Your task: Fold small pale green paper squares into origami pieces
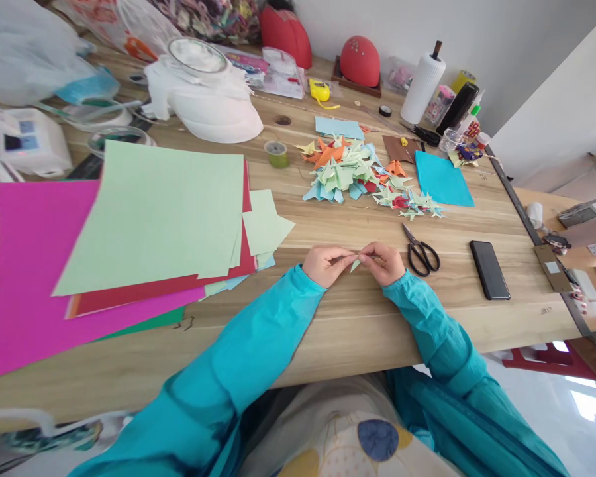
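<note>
My left hand (pixel 326 264) and my right hand (pixel 388 262) meet over the wooden table (pixel 357 318), both in teal sleeves. Their fingers pinch a small folded piece of pale green paper (pixel 356 264), its tip pointing down between them. Behind the hands lies a heap of folded paper figures (pixel 350 173) in green, orange, blue and red. Black scissors (pixel 421 254) rest just right of my right hand.
A stack of large sheets, pale green (pixel 159 212) over red and magenta (pixel 24 278), covers the left side. A black phone (pixel 489 269) lies right of the scissors, a blue sheet (pixel 443 179) farther back. White containers, a paper towel roll (pixel 423 86) and red domes line the far edge.
</note>
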`<move>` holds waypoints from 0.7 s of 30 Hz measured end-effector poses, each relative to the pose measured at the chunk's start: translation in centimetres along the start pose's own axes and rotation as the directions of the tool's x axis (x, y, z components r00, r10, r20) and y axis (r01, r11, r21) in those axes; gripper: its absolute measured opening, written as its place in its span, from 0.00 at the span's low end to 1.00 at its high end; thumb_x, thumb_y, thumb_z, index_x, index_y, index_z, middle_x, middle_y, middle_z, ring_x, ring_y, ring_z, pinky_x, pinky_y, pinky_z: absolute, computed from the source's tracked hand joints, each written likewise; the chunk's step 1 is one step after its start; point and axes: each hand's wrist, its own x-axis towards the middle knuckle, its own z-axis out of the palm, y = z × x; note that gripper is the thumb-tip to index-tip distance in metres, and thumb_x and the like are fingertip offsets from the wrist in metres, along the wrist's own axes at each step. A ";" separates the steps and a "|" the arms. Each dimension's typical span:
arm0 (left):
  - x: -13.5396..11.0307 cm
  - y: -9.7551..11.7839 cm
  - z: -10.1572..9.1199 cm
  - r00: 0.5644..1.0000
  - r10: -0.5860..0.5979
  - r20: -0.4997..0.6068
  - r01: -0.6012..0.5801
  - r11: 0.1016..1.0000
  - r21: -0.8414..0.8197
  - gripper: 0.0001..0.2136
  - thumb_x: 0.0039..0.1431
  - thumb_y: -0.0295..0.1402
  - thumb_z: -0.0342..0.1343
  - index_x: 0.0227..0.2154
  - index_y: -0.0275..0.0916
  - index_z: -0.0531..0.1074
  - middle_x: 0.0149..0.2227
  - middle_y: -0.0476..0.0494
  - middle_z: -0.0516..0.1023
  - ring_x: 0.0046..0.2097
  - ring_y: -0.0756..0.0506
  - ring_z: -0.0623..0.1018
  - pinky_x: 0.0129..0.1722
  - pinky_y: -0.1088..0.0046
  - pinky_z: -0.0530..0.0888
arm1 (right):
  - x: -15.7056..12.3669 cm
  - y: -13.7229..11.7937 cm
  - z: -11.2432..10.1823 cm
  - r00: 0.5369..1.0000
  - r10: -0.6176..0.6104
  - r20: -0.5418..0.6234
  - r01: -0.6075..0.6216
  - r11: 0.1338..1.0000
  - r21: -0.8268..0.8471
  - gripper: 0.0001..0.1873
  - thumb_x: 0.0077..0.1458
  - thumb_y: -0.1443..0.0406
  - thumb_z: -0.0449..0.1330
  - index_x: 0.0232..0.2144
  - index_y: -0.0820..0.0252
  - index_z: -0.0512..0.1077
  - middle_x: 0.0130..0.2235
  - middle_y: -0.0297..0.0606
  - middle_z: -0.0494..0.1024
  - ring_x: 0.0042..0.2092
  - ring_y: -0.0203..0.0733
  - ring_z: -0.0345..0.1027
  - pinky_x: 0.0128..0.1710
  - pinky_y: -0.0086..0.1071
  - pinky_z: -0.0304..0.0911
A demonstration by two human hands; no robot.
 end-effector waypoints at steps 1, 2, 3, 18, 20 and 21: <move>0.0 0.0 0.0 1.000 -0.005 -0.004 0.005 1.000 0.001 0.09 0.51 0.36 0.54 0.25 0.36 0.76 0.23 0.46 0.78 0.25 0.50 0.75 0.26 0.79 0.71 | 0.0 0.0 -0.1 1.000 0.005 0.016 -0.005 1.000 0.004 0.12 0.52 0.58 0.55 0.30 0.62 0.69 0.27 0.37 0.74 0.29 0.34 0.67 0.30 0.27 0.64; 0.0 0.1 0.0 1.000 -0.013 -0.004 0.013 1.000 0.000 0.10 0.51 0.36 0.54 0.25 0.36 0.75 0.23 0.46 0.78 0.24 0.50 0.75 0.25 0.79 0.71 | 0.0 0.1 -0.1 0.999 0.007 0.033 -0.007 1.000 -0.005 0.13 0.51 0.58 0.56 0.31 0.63 0.69 0.28 0.37 0.74 0.29 0.34 0.67 0.29 0.27 0.64; 0.0 0.1 -0.1 1.000 -0.021 -0.003 0.021 1.000 0.000 0.10 0.51 0.36 0.54 0.25 0.35 0.75 0.23 0.46 0.78 0.24 0.50 0.75 0.25 0.79 0.71 | -0.1 0.1 -0.2 0.999 0.004 0.049 -0.003 1.000 -0.029 0.13 0.51 0.58 0.56 0.31 0.63 0.69 0.28 0.37 0.74 0.28 0.34 0.67 0.29 0.27 0.63; 0.5 -0.6 -0.7 0.971 0.215 0.101 -0.217 0.976 0.004 0.08 0.52 0.33 0.54 0.28 0.38 0.77 0.29 0.43 0.79 0.31 0.49 0.77 0.33 0.76 0.73 | 0.1 0.8 -0.3 0.974 -0.178 0.143 0.201 0.965 -0.168 0.16 0.56 0.58 0.50 0.26 0.61 0.71 0.25 0.39 0.73 0.28 0.35 0.66 0.29 0.27 0.62; 0.5 -0.9 -0.7 0.968 0.223 0.116 -0.227 0.974 0.024 0.08 0.52 0.33 0.54 0.28 0.38 0.77 0.29 0.43 0.79 0.31 0.49 0.77 0.32 0.76 0.73 | 0.1 0.9 -0.4 0.966 -0.198 0.169 0.229 0.956 -0.185 0.15 0.56 0.59 0.48 0.26 0.61 0.70 0.25 0.39 0.72 0.28 0.35 0.65 0.29 0.28 0.61; 0.5 -0.9 -0.7 0.967 0.226 0.121 -0.232 0.972 0.036 0.08 0.52 0.34 0.54 0.28 0.37 0.77 0.29 0.42 0.79 0.30 0.48 0.77 0.32 0.76 0.73 | 0.1 0.9 -0.4 0.961 -0.207 0.182 0.242 0.950 -0.199 0.15 0.57 0.60 0.48 0.26 0.60 0.70 0.25 0.39 0.71 0.28 0.36 0.64 0.29 0.28 0.61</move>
